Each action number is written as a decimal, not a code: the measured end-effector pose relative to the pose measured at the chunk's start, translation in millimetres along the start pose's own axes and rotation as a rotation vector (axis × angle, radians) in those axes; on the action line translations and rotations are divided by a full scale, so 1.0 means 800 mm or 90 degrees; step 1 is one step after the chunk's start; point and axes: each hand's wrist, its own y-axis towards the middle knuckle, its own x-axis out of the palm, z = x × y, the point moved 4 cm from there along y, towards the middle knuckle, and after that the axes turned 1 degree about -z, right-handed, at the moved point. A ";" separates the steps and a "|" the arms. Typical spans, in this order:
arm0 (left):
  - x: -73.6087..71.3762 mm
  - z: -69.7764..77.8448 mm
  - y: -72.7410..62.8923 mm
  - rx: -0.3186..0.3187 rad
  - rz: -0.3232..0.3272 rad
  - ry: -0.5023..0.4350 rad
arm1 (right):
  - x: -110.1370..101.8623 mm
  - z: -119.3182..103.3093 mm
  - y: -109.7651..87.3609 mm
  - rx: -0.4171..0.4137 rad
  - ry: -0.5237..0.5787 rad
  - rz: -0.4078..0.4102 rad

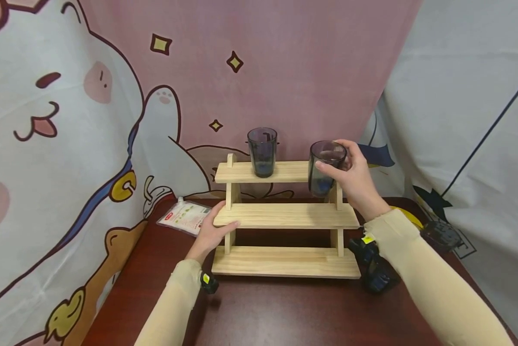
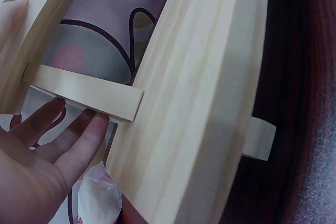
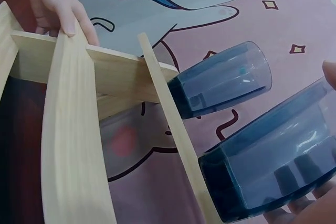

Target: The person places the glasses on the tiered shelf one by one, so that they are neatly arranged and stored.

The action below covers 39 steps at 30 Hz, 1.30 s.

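Observation:
A three-tier wooden display shelf point(image 1: 284, 262) stands on the table. At its left end, my left hand point(image 1: 208, 234) grips the middle tier, thumb along the front and fingers near an upright point(image 2: 86, 90). My right hand point(image 1: 356, 178) holds a dark tinted drinking glass point(image 1: 323, 173), upright, at the right end of the top tier. The glass's base point(image 3: 223, 190) is close to the top board point(image 3: 178, 129); I cannot tell whether it touches. A second tinted glass point(image 1: 263, 154) stands upright on the top tier, left of centre.
A clear plastic packet with a printed label point(image 1: 185, 216) lies left of the shelf. By my right sleeve are a dark glassy object point(image 1: 377, 276), another dark see-through object point(image 1: 440, 235) and something yellow point(image 1: 408, 216). A printed cloth point(image 1: 306, 72) hangs behind the reddish-brown table point(image 1: 259, 312).

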 end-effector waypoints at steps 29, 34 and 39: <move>-0.001 0.002 -0.001 -0.009 -0.005 0.028 | 0.031 0.015 0.060 0.059 -0.033 -0.011; -0.001 0.002 -0.001 -0.007 -0.003 0.018 | 0.033 0.021 0.068 0.071 -0.058 -0.003; -0.001 0.001 -0.001 -0.010 -0.006 0.009 | 0.037 0.026 0.076 0.066 -0.060 0.008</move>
